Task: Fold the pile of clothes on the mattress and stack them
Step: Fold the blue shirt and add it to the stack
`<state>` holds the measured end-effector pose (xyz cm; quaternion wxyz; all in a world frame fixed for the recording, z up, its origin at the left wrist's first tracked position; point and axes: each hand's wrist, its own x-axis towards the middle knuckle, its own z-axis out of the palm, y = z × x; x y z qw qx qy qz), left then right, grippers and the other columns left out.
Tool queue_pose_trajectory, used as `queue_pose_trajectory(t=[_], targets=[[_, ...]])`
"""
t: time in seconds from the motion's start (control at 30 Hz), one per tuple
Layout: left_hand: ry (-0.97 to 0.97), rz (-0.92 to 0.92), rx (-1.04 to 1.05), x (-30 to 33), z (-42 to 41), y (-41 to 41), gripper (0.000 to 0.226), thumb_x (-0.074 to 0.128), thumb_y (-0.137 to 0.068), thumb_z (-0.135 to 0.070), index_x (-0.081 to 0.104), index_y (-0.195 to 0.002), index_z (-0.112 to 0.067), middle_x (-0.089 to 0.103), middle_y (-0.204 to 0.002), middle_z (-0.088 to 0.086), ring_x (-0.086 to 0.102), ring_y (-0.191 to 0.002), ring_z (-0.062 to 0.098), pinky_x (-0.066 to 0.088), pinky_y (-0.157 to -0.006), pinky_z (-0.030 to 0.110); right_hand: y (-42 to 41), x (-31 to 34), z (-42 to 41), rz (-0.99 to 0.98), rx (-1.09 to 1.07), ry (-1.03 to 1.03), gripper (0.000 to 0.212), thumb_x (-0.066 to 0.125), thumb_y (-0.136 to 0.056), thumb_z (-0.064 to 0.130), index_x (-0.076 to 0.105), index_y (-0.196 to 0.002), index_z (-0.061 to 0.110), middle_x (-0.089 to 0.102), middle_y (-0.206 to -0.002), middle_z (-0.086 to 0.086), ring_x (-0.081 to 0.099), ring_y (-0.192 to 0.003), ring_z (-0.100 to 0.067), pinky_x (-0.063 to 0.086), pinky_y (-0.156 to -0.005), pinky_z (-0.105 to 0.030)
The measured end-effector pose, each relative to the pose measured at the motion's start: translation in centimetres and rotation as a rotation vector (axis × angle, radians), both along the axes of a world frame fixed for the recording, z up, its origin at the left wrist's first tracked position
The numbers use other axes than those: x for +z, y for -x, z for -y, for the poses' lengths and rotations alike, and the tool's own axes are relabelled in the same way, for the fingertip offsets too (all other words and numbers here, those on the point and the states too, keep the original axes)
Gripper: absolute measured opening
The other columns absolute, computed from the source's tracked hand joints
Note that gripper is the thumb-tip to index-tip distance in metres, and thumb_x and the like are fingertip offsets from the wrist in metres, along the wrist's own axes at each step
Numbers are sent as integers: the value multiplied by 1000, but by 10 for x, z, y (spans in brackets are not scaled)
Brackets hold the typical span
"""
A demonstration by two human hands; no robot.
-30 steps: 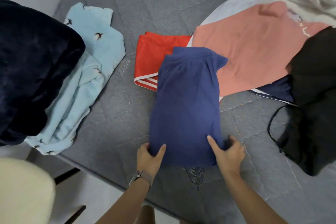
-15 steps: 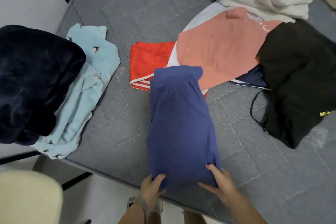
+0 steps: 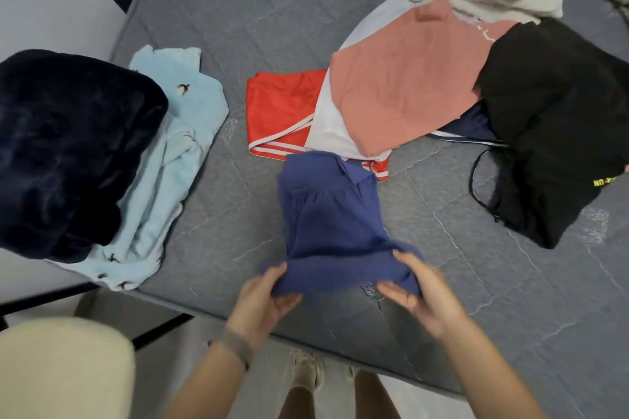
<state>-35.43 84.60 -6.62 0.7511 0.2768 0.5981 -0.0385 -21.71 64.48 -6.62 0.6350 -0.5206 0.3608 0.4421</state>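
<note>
Head view: blue garment [image 3: 332, 214] lying on the grey mattress [image 3: 238, 44] just in front of the red shorts [image 3: 279, 112], near hem lifted. Left hand [image 3: 262, 299] pinching the hem's left corner between thumb and curled fingers; right hand [image 3: 422, 292] gripping the right corner likewise, somewhat blurred. Step in hand, by judgement: folding the near half over toward the red shorts. Best done keeping both corners level and taut, laying hem to far edge squarely, then smoothing flat. Afterwards, stacking beside the light blue garment [image 3: 177, 153], left of the red shorts.
</note>
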Motion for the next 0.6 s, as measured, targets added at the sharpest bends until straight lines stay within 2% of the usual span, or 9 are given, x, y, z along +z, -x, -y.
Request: queue_pose_trajectory(t=[0.1,0.2,0.27,0.33,0.4,0.43,0.5,0.53,0.6], targets=[[-17,105,60,3,-32,-52,10,53,-95,-14,62,-93,-11,74,-78,6,72,-66,17,59,-58,28,-46,3,-36,0,-6,-67,17,58,-92,21,58,-105,10,69,-89,-15,72,-62,-25,58,-49,-31],[-57,239,43,5,-54,-92,21,49,-98,-22,57,-114,-10,69,-104,5,70,-90,16,57,-74,30,-84,-1,-65,31,18,-126,38,54,-93,41,54,-112,7,65,-106,-14,70,-82,-27,61,-59,-35],[-132,233,26,-3,-62,-105,27,52,-97,-20,52,-121,-9,64,-110,4,66,-99,18,54,-81,31,-100,-9,-73,80,92,-116,44,54,-92,47,50,-116,9,61,-115,-11,65,-97,-28,61,-70,-39],[-288,124,-38,-16,-62,-107,31,57,-95,-17,52,-123,-6,62,-113,4,61,-105,20,52,-86,31,-104,-23,-75,168,188,-28,35,58,-92,41,55,-113,13,62,-111,-5,63,-100,-25,59,-73,-37],[-481,-92,-160,-33,-58,-102,48,63,-91,-20,47,-134,-5,57,-127,6,57,-113,21,48,-94,33,-101,-45,-69,331,268,217,29,67,-88,32,59,-110,15,63,-103,2,60,-103,-22,52,-77,-29],[-548,-204,-224,-42,-56,-97,56,65,-90,-23,43,-138,-5,52,-136,8,54,-119,23,45,-100,34,-98,-58,-64,410,344,369,38,73,-83,31,58,-114,14,62,-104,4,58,-106,-22,49,-83,-27],[-562,-341,-308,-61,-50,-85,68,68,-86,-30,38,-141,-4,45,-143,11,49,-127,27,40,-105,35,-87,-76,-56,450,520,582,73,82,-67,47,53,-124,12,60,-115,-2,57,-113,-22,45,-98,-33],[-527,-347,-336,-71,-48,-79,74,71,-82,-37,39,-141,-3,47,-142,11,50,-126,28,40,-105,35,-82,-86,-51,423,568,594,86,84,-57,58,52,-123,13,60,-118,-4,58,-111,-22,45,-101,-37],[-429,-280,-401,-90,-45,-72,79,75,-72,-49,50,-132,-5,57,-133,10,59,-114,25,47,-101,39,-72,-100,-47,369,572,498,85,87,-53,55,55,-115,7,64,-116,-6,62,-102,-20,50,-96,-40]])
